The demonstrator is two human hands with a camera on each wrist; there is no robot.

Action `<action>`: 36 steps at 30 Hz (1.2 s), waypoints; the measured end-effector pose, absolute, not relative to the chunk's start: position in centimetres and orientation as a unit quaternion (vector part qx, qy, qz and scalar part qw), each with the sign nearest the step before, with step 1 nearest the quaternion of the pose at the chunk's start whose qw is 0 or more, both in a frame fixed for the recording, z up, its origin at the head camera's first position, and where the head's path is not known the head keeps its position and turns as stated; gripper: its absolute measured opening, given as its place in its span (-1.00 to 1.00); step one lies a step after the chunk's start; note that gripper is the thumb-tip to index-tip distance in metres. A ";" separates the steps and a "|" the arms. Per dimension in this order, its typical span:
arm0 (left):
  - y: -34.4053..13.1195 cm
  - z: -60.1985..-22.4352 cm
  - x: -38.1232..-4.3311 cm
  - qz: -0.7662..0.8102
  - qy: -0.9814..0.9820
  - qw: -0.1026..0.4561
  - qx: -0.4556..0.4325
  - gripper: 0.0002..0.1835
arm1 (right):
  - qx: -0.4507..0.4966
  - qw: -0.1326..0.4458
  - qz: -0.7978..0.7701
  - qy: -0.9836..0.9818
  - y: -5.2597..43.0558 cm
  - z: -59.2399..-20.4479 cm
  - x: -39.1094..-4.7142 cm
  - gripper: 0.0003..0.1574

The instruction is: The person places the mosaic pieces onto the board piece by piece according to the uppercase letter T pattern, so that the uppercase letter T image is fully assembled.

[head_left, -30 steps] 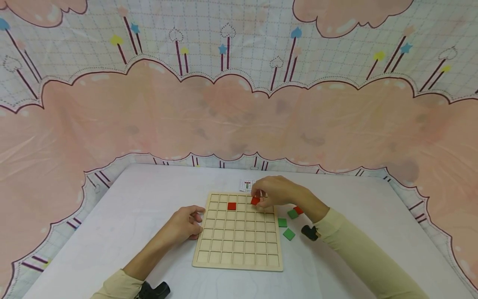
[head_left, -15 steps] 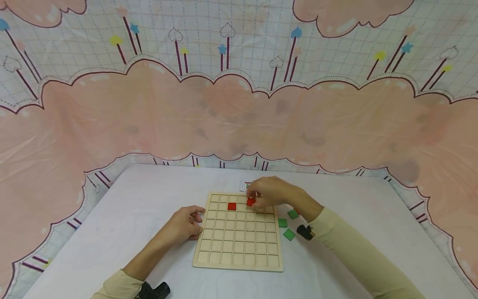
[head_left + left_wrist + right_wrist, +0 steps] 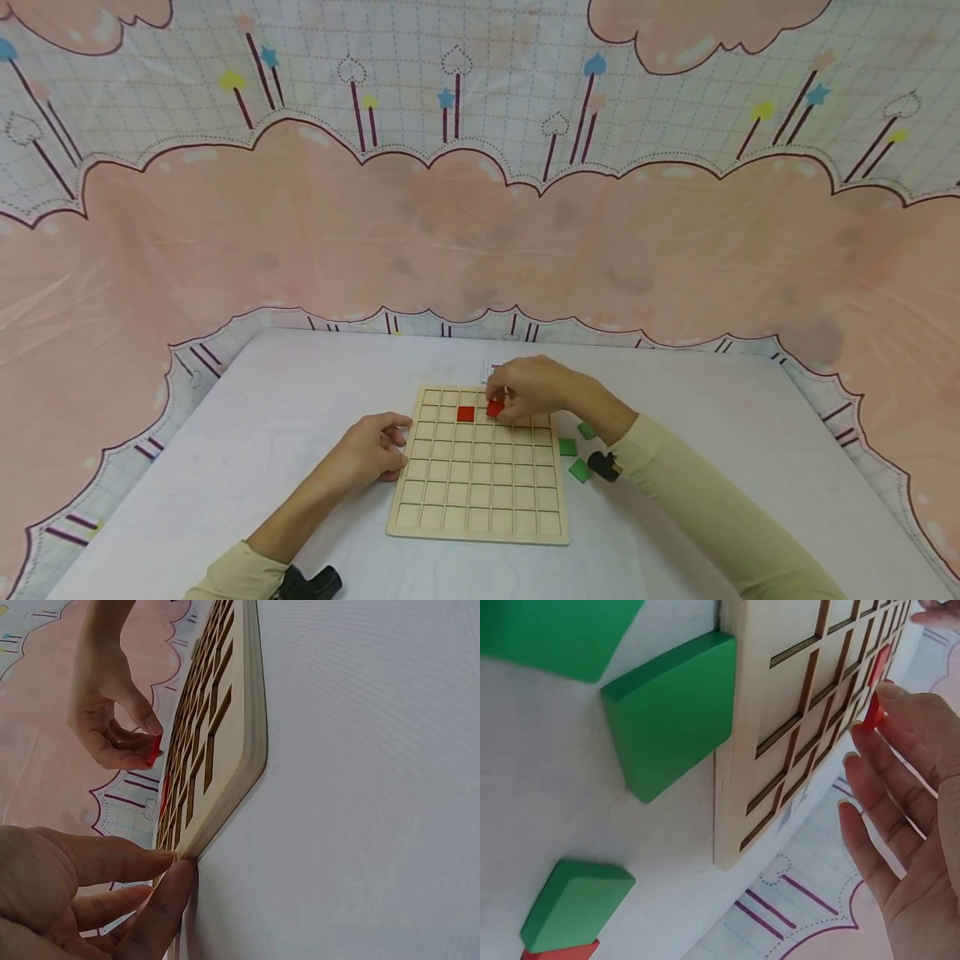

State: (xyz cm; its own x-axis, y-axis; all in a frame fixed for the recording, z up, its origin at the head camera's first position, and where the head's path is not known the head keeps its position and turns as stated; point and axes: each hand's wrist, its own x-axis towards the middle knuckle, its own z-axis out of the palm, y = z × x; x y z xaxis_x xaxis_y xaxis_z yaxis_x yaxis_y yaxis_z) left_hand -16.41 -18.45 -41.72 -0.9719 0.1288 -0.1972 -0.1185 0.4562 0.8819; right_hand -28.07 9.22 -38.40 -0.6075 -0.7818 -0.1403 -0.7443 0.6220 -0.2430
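A wooden grid board (image 3: 472, 496) with square recesses lies on the table. One red square tile (image 3: 466, 414) sits in a recess in its second row. My right hand (image 3: 536, 386) pinches another red tile (image 3: 871, 712) between thumb and index finger, tilted close over the board, a little right of the first tile. The other fingers of that hand extend loosely. At the board's left edge, my left hand (image 3: 369, 448) touches the rim with thumb and fingertips; in the left wrist view its fingers (image 3: 127, 859) meet the board's side.
Several green tiles (image 3: 567, 447) lie right of the board, one overlapping a red tile (image 3: 562, 951) in the right wrist view. Behind the board lies a small printed card (image 3: 491, 368), partly hidden by my right hand. A patterned cloth (image 3: 465, 242) hangs behind the table.
My right hand has moved left over the board with the red tile, nearer to the seated red tile. My left hand and the board have stayed in place.
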 end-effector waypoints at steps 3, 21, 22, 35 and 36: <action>-18.5 -41.7 -16.4 0.521 0.845 0.119 0.005 -0.37 | -0.435 0.114 -0.075 0.890 9.0 -38.5 -28.1 -0.74; -18.4 -41.8 -16.3 0.514 0.850 0.115 0.003 -0.36 | -0.448 0.101 -0.047 0.887 7.8 -39.1 -28.1 -0.76; -18.4 -41.8 -16.3 0.514 0.850 0.115 0.004 -0.36 | -0.446 0.102 -0.047 0.888 7.9 -39.1 -28.1 -0.74; -18.3 -41.7 -16.4 0.512 0.852 0.111 0.011 -0.36 | -0.439 0.089 -0.084 0.890 10.0 -38.8 -27.9 -0.72; -18.3 -41.7 -16.4 0.511 0.852 0.111 0.011 -0.36 | -0.439 0.087 -0.089 0.890 10.3 -38.7 -27.9 -0.72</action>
